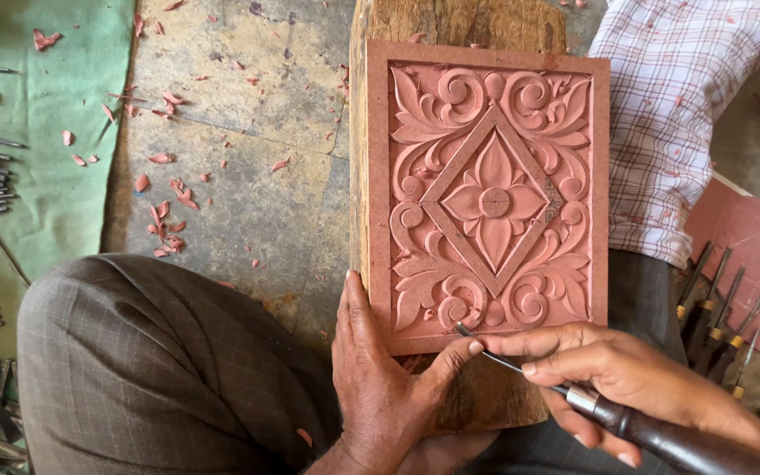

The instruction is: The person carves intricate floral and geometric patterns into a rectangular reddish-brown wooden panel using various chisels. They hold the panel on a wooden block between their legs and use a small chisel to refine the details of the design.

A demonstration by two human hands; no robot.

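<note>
A rectangular reddish clay panel (489, 186), carved with scrolls and a central flower in a diamond, lies on a wooden block (459, 22) in front of me. My left hand (380, 378) grips the panel's near left corner, thumb stretched along its lower edge. My right hand (609, 374) holds a carving tool (635, 427) with a dark wooden handle and a thin metal blade. The blade tip rests on a scroll near the panel's bottom edge, against my left thumb.
A green cloth (41, 132) at left holds several metal tools. Clay shavings (167, 215) litter the stone floor. More wooden-handled chisels (719, 317) lie at right beside another reddish slab (754, 242). My knee in grey trousers (151, 361) is at lower left. Checked fabric (675, 105) lies at upper right.
</note>
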